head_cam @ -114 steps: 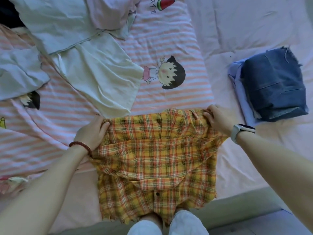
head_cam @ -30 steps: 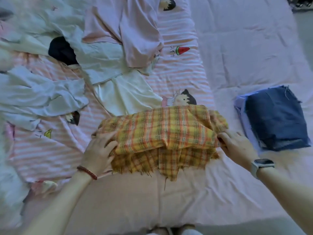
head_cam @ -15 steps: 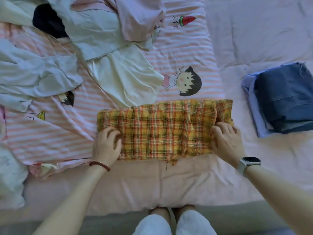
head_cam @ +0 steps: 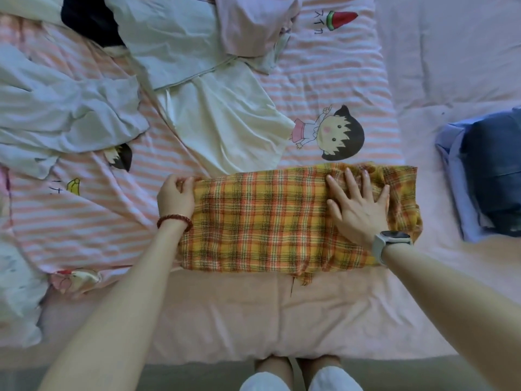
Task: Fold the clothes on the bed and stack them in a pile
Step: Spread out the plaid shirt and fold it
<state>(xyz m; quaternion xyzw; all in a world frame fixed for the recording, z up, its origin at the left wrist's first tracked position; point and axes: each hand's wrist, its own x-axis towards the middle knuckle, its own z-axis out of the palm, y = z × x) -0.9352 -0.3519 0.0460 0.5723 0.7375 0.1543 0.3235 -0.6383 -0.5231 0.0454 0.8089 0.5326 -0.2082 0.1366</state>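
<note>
- Folded yellow-orange plaid shirt [head_cam: 270, 218] lies as a wide band across the near part of the bed [head_cam: 225, 314], partly on the pink-striped cartoon sheet [head_cam: 332, 80], partly on plain pink cover.
- Left hand [head_cam: 175, 194], red bead bracelet [head_cam: 174, 221] at wrist: grip narrow, fingers curled round the shirt's far-left corner, pinching the cloth.
- Right hand [head_cam: 358, 206], smartwatch [head_cam: 390, 241] on wrist: grip wide, fingers straight & spread, palm pressed flat on the shirt's right part; holds nothing.
- Shirt's right end sticks out past the right hand, rumpled; frayed bit hangs off near edge, center-right.
- Pile [head_cam: 485, 176] at right edge of view, near the shirt but apart from it: folded dark-blue denim atop a pale-blue folded piece.
- Unfolded clothes far-left & center: cream garment [head_cam: 225, 128] just beyond the shirt's far edge, pale-blue shirts [head_cam: 64, 114], pink top [head_cam: 253, 26], a dark item [head_cam: 87, 21].
- Person's knees in white show at bottom, against bed edge.
</note>
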